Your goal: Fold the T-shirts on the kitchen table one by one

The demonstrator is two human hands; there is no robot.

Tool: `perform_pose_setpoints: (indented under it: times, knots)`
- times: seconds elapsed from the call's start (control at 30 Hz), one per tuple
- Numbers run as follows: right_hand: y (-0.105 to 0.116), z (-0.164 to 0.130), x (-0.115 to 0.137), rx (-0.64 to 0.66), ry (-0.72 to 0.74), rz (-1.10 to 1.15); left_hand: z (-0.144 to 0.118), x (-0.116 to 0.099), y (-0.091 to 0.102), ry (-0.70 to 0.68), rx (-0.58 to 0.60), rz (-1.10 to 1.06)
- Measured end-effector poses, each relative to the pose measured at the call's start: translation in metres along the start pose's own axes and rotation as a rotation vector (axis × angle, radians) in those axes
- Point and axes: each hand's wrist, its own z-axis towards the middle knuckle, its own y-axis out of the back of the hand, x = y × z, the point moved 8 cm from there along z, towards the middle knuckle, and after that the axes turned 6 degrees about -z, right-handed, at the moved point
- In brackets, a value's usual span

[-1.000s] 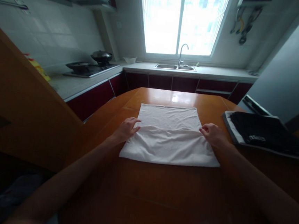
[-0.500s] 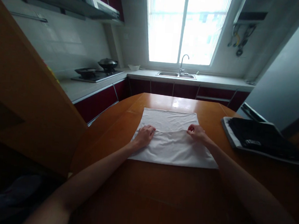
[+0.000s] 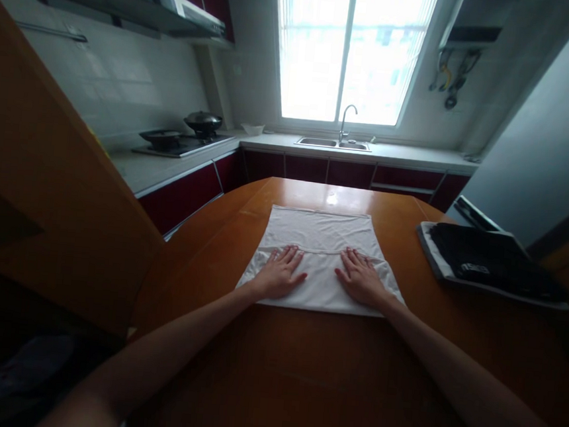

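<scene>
A white cloth garment (image 3: 319, 280) lies on the wooden table (image 3: 295, 374), with its near part folded over toward the middle. The fold's edge runs across it, and the far part lies in a single flat panel with light creases. My left hand (image 3: 280, 273) rests flat on the left of the folded part, fingers spread. On the right of the same part my right hand (image 3: 360, 278) presses palm down, its fingers apart as well. Small wrinkles show in the cloth outside both hands. Whether it is a shirt I cannot tell.
Dark folded clothes (image 3: 489, 261) lie over pale ones at the table's right side. A fridge (image 3: 546, 123) stands beyond them. Behind the table are a counter with a sink (image 3: 318, 142), and a stove with a lidded pan (image 3: 203, 122). A wooden door (image 3: 65, 154) is at left.
Both hands have gone from gripping the fold's edge to lying flat and spread on the cloth. My right hand has moved inward and nearer to me. The view has shifted slightly.
</scene>
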Motion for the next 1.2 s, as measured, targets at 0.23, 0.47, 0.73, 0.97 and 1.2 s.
perform_pose_setpoints:
  times: [0.23, 0.47, 0.73, 0.97, 1.2]
  knots:
    - [0.002, 0.000, -0.006, -0.028, -0.037, 0.007, 0.000, 0.006, 0.004, 0.006, -0.010, -0.037]
    - [0.004, -0.012, -0.016, -0.009, -0.044, 0.054, 0.005, 0.018, 0.003, 0.027, 0.002, -0.062]
    - [0.033, -0.010, -0.063, -0.282, -0.193, 0.247, 0.005, 0.094, 0.049, 0.232, -0.256, -0.033]
    - [0.047, -0.026, -0.170, -0.533, -0.558, 0.596, -0.001, 0.157, 0.064, 0.448, -0.223, -0.259]
    - [0.025, -0.015, -0.154, -0.408, -0.506, 0.537, 0.001, 0.147, 0.061, 0.367, -0.206, -0.375]
